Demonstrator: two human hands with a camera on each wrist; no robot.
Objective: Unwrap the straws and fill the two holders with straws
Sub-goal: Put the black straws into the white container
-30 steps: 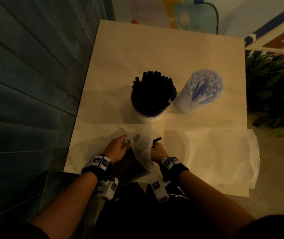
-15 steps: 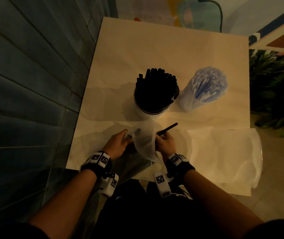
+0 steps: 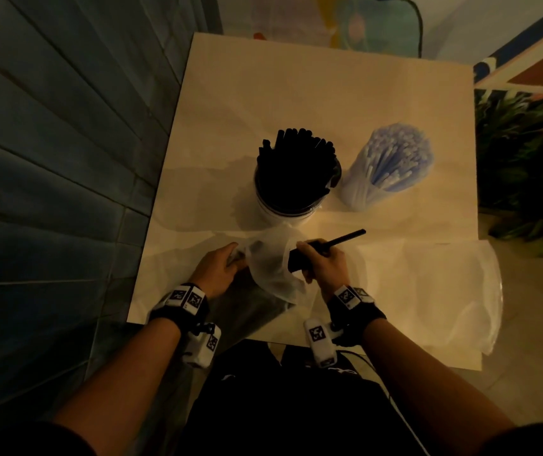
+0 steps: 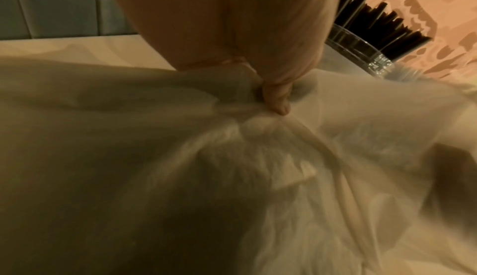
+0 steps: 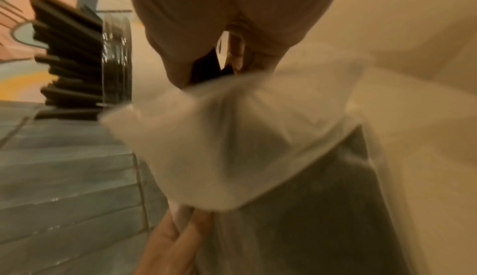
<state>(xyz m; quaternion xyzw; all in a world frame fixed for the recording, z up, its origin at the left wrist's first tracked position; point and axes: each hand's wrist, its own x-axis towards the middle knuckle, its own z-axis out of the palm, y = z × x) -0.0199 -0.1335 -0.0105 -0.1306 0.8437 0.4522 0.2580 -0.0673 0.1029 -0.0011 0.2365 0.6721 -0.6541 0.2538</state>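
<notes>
One small bunch of black straws (image 3: 326,250) is clenched in the right hand (image 3: 324,269), with a single straw poking out toward 2 o'clock past the knuckles and the rest bundled dark at the thumb side; it sits at 6 o'clock from the clear holder (image 3: 285,209), near the table's front edge. The straws look thin, rigid and matte, and the loose one already stands apart from the bundle, so it could slide free and drop onto the table as the hand lifts, simply because the fingers wrap the thick part and not that stray. The translucent plastic wrapper (image 3: 271,271) lies just beside the bunch at its 9 o'clock, and the left hand (image 3: 219,269) is pinching a gathered fold of it, as the left wrist view shows clearly. If that pinch slackens, the film may drag along with the straws and tip more out. The clear holder is already crowded with black straws (image 3: 298,162) leaning outward, so pushing more in could catch the tips and knock the holder, which looks light. At 3 o'clock of it stands the second holder of white and blue straws (image 3: 392,167), still sleeved in thin wrappers, close enough to be bumped. A larger empty plastic bag (image 3: 438,291) lies flat at 4 o'clock on the pale table (image 3: 296,93)
</notes>
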